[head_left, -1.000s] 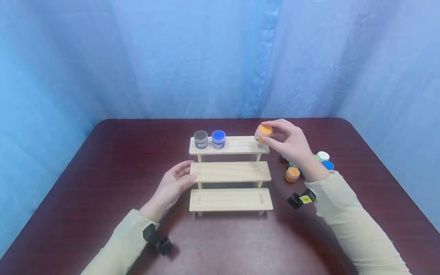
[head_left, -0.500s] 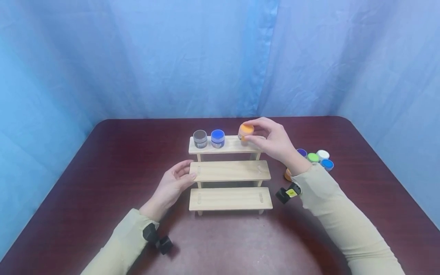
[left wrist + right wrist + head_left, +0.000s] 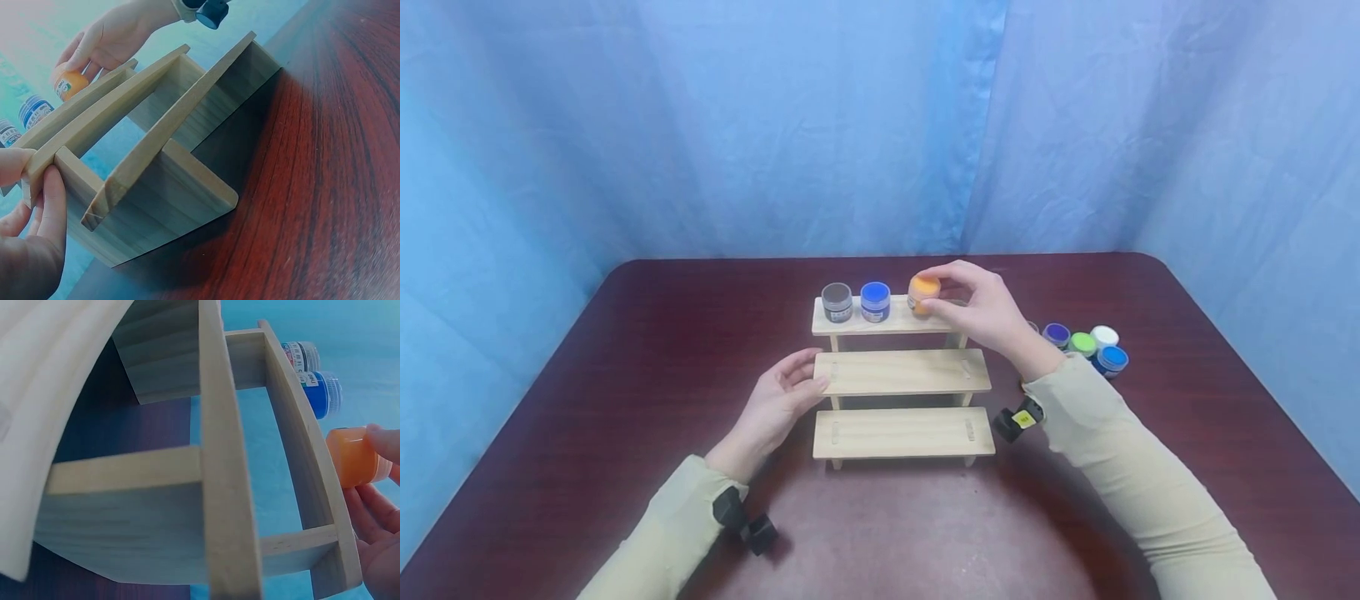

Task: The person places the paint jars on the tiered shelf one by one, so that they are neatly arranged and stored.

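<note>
A three-step wooden display stand [image 3: 902, 372] stands on the table. My left hand [image 3: 777, 406] pinches the left end of its middle step, thumb above and fingers below, as the left wrist view shows. With thumb and fingertips my right hand [image 3: 981, 310] holds an orange paint jar [image 3: 922, 297] upright at the top step, its base right at the board in the right wrist view [image 3: 350, 456]. To its left on that step sit a blue paint jar [image 3: 876, 302] and a dark grey-brown paint jar [image 3: 837, 303], with a gap between blue and orange.
Right of the stand, partly behind my right forearm, several jars cluster on the dark red table [image 3: 700, 333]: purple [image 3: 1056, 335], green [image 3: 1082, 343], white [image 3: 1104, 336] and light blue [image 3: 1112, 360]. A blue curtain [image 3: 812, 125] hangs behind the table.
My right hand has carried the orange jar leftward along the top step and down to the board, nearer the blue jar. The left hand keeps its grip on the middle step.
</note>
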The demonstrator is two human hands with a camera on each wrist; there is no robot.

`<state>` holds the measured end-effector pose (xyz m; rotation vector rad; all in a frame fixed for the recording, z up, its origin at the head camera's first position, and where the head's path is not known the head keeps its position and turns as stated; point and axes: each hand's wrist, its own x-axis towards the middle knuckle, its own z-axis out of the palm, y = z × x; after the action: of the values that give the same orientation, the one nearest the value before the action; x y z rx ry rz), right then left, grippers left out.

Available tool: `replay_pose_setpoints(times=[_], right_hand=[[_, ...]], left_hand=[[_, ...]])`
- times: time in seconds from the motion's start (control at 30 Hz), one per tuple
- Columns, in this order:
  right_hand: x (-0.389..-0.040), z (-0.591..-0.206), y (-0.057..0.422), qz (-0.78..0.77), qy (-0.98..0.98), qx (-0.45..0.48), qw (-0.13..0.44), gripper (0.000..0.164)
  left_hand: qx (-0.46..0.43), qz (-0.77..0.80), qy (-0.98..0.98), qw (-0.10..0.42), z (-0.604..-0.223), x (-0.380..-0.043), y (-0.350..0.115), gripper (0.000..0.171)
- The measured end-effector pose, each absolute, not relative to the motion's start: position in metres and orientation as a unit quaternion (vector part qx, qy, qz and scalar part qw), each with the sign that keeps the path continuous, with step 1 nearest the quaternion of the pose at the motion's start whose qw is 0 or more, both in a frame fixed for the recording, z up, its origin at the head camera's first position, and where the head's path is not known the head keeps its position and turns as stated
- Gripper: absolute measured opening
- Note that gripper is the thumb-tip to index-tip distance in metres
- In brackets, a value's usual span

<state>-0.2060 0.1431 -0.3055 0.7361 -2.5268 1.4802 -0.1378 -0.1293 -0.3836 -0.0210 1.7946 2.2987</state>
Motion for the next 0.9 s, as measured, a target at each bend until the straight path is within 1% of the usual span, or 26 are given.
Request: replay_pose_setpoints(times=[0.4,0.73,0.9], right_hand=[[-0.204,-0.3084,0.1379,0.493,-0.832,0.249,0.05,0.037],[-0.2043,-0.3105,0.1348,0.495,-0.832,0.247,0.032,0.037],[-0.2043,-0.311,0.1336,0.496,-0.833,0.242,0.027,0.04]], left_hand=[[-0.005,0.783,0.612,0.115,-0.3819,-0.1323,-0.1306,0.056],[-0.003,0.782,0.612,0.114,-0.3838,-0.134,-0.1309,0.056],[-0.007,0.782,0.614,0.111,-0.3846,-0.1349,-0.1301,0.055]])
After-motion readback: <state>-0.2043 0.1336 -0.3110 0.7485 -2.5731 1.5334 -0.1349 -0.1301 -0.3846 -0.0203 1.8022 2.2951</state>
